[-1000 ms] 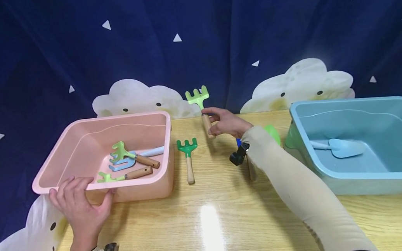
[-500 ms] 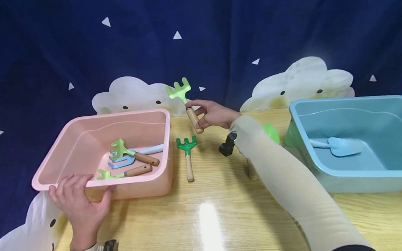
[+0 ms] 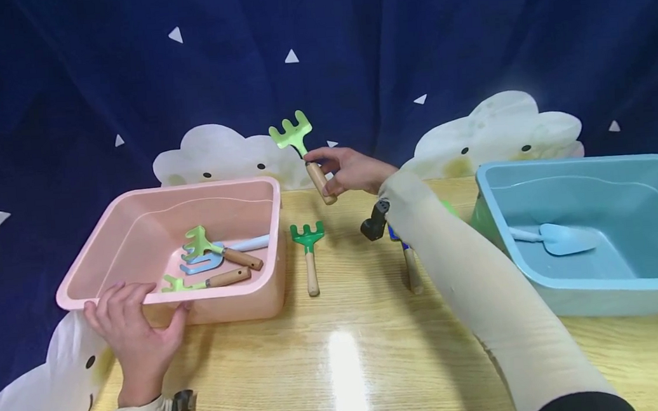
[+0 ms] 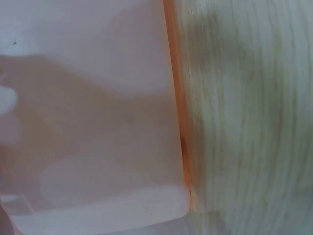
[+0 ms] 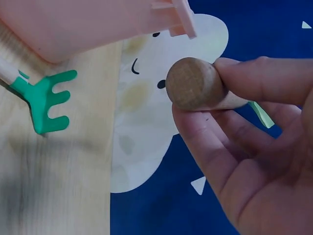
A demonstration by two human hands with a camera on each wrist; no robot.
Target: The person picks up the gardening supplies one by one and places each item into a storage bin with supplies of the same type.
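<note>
In the head view my right hand pinches the wooden handle of a light-green toy hand rake, lifted above the back of the table with its tines up and to the left. The right wrist view shows the round handle end between thumb and fingers. My left hand grips the near rim of the pink tub, fingers over the edge and thumb outside. Inside that tub lie two light-green hand rakes with wooden handles and a light-blue fork. A dark-green hand rake lies on the table beside it.
A blue tub on the right holds a light-blue shovel. A blue tool with a wooden handle lies partly hidden under the right forearm, near a bit of bright green. Behind the table hangs a dark-blue curtain with cloud shapes.
My right hand has carried the light-green hand rake left, then slightly higher, toward the pink tub's right edge. The left hand has stayed on the tub's rim.
</note>
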